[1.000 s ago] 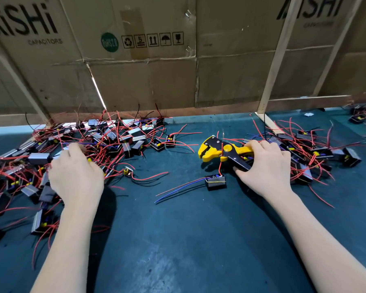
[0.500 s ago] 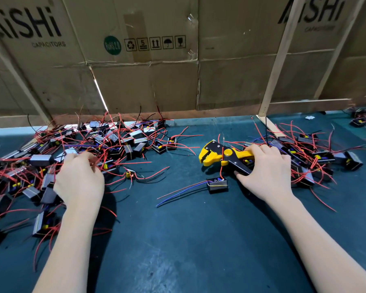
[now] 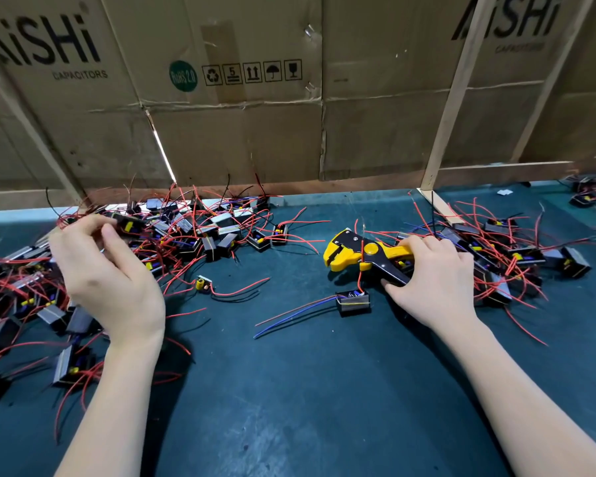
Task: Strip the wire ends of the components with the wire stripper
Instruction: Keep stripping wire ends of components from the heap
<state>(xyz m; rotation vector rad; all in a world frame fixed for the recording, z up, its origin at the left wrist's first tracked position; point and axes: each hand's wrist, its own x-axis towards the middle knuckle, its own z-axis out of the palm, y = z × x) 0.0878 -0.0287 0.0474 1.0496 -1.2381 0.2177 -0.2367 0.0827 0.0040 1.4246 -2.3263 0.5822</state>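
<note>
My right hand (image 3: 434,280) grips the handles of the yellow and black wire stripper (image 3: 355,253), which lies on the dark green mat (image 3: 289,390) with its jaws pointing left. A red wire runs from the jaws down to a small black component (image 3: 353,302) with blue and red leads trailing left. My left hand (image 3: 107,273) is raised over the left pile and pinches a black component with a yellow part (image 3: 129,223) and red wires between fingertips and thumb.
A pile of black components with red wires (image 3: 193,232) covers the mat's left side, and a second pile (image 3: 510,256) lies behind my right hand. A loose yellow part with leads (image 3: 203,284) lies between them. Cardboard sheets (image 3: 255,115) and wooden slats wall the back.
My left hand has lifted out of the left pile with one component pinched in its fingers. My right hand has stayed on the stripper handles.
</note>
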